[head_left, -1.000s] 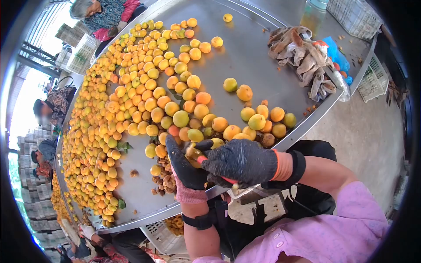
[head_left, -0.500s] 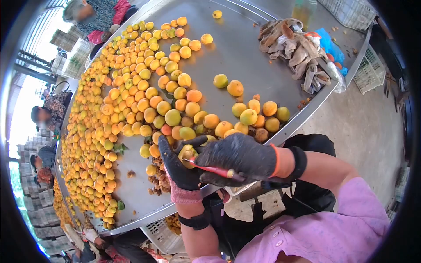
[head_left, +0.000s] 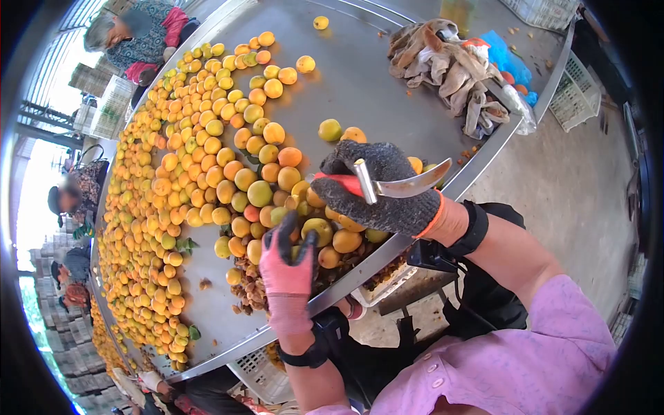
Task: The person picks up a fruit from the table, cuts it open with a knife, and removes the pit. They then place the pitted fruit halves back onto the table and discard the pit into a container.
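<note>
Left hand (head_left: 287, 270), in a pink glove with dark fingertips, reaches among the fruit at the steel table's (head_left: 387, 90) near edge, half open, thumb and fingers parted beside a greenish-yellow apricot (head_left: 317, 232); whether they touch it cannot be told. Above that same edge, the dark-gloved right hand (head_left: 387, 162) is closed around the red handle of a curved knife (head_left: 415, 185), its bare blade turned outward to the right. By appearances, the step in hand is picking out a fruit; a secure hold would call for the left fingers to close around one while the blade stays clear. Brown scraps (head_left: 250, 285) lie on the table just left of the reaching hand, and apricots (head_left: 207, 131) spread across its left side. Crumpled cloths (head_left: 439, 66) and a blue plastic bag (head_left: 505, 59) sit toward its right end. Across the table's far left side, a co-worker (head_left: 145, 41) in a patterned top is beside it.
</note>
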### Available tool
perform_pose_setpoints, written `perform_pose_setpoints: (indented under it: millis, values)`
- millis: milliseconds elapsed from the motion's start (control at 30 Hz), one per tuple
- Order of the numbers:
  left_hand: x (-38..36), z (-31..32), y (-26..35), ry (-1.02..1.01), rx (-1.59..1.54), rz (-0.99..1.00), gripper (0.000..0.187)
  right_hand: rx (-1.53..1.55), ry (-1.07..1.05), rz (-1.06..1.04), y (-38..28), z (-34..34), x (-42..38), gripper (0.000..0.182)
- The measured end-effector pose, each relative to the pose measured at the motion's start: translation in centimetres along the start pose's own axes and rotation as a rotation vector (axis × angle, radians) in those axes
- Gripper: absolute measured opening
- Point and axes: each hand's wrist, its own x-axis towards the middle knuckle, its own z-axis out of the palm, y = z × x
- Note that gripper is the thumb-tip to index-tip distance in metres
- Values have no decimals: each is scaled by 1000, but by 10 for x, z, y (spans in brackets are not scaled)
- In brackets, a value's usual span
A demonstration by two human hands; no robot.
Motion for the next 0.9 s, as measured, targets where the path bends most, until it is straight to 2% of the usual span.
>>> perform_pose_setpoints:
  millis: [33,67,100,133,167,200,233,300,333,367,433,467,500,567,600,667,767,833,867,900]
  values:
    - [-3,8,-1,16,213,111,45,0,3,3,1,-1,-1,17]
    - [-4,9,16,-7,349,54,46,2,11,-64,2,-1,-1,18]
    - [-3,12,25,-9,354,55,46,5,22,-131,2,0,-1,19]
    - [-2,14,33,-27,492,4,45,42,15,-35,-4,-1,-2,20]
    - [-2,15,37,-42,628,-50,44,47,17,-39,-4,-2,-3,20]
    - [-1,7,30,-113,458,-47,51,43,-4,-33,-2,-4,-4,19]
    - [-1,1,21,-102,462,-45,51,37,-24,-34,-1,-6,-1,18]
    - [1,-13,16,104,-25,-203,53,86,18,25,1,-8,2,20]
    - [7,-20,15,64,-39,-360,56,-24,30,-66,5,-9,5,21]
    - [17,-15,14,66,-32,-360,56,-136,40,-163,9,-10,8,22]
    - [34,-6,9,102,450,24,57,-192,3,-150,5,-14,10,24]
    - [40,-6,14,105,458,25,57,-137,5,-77,3,-13,9,23]
    - [48,-5,20,-29,572,-51,59,-85,10,-7,3,-14,9,23]
    - [57,-4,29,-314,801,-213,65,-101,52,-34,2,-17,9,23]
    - [59,-5,32,-372,849,-236,66,-83,11,-4,0,-21,11,23]
    - [59,-4,32,-393,872,-250,67,-56,-32,19,-1,-23,12,23]
    - [54,-6,40,-415,873,-243,65,-9,39,18,1,-19,12,21]
    - [49,-1,34,-351,940,-233,60,-61,19,1,2,-20,11,21]
    - [44,-3,18,-182,837,-108,48,-54,18,-6,0,-23,11,21]
    - [40,-10,0,-175,841,-111,48,-69,44,-7,-1,-25,11,21]
